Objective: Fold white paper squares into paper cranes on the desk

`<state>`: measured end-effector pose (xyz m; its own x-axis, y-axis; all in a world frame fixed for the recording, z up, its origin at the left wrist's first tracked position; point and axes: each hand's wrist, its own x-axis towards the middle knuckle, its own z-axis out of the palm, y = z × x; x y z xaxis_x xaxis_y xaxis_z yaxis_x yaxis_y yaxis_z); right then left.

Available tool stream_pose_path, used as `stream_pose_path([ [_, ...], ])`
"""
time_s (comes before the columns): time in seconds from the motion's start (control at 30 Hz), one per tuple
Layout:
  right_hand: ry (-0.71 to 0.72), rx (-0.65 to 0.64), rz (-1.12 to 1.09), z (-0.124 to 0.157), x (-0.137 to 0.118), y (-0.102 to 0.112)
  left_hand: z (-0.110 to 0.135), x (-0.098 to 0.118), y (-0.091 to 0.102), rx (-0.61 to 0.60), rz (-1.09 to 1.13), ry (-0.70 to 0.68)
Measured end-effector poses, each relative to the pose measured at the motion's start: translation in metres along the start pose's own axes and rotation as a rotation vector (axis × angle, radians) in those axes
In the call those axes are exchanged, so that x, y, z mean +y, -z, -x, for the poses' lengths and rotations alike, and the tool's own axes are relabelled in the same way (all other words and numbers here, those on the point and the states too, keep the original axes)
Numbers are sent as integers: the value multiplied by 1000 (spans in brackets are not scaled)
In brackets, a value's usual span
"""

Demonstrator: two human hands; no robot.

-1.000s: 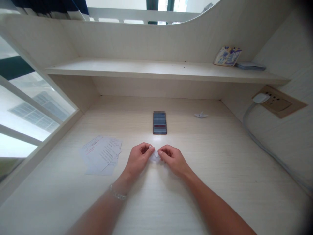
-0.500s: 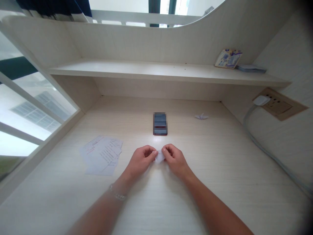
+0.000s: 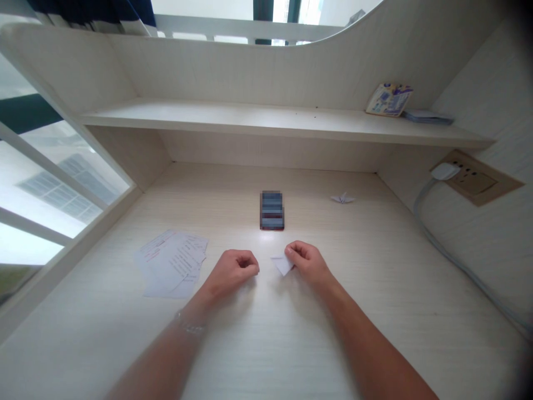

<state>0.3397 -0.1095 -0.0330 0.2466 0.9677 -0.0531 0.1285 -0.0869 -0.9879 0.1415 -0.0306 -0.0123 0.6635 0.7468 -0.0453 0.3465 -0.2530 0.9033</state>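
A small folded piece of white paper is pinched between the thumb and fingers of my right hand, just above the desk. My left hand is apart from the paper, to its left. Its fingers are curled with the thumb against them, and nothing shows in them. Beyond the hands lies a dark phone with a blurred screen. A small white paper crane stands farther back on the right.
Several printed paper sheets overlap on the desk at the left. A shelf runs across the back, holding a patterned packet and a flat stack. On the right wall, a white plug sits in the socket panel, its grey cable trailing down.
My left hand has let go of the folded paper and moved left. My right hand has shifted slightly right with the paper still in its pinch.
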Motion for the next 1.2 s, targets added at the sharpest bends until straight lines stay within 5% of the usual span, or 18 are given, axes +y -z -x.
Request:
stream_pose_path([
  [0.13,-14,101,-64,-5,3,6,-2,-3,4,63,112,39],
  [0.37,45,58,-3,6,-1,-21,-2,6,-19,47,281,56],
  [0.6,35,-53,20,9,-4,-26,-5,-3,-20,227,370,64],
  [0.87,58,-65,214,13,-12,-30,-2,-2,-26,104,300,22],
  [1.2,-3,-96,140,10,-8,-26,-7,-6,-16,177,384,90],
])
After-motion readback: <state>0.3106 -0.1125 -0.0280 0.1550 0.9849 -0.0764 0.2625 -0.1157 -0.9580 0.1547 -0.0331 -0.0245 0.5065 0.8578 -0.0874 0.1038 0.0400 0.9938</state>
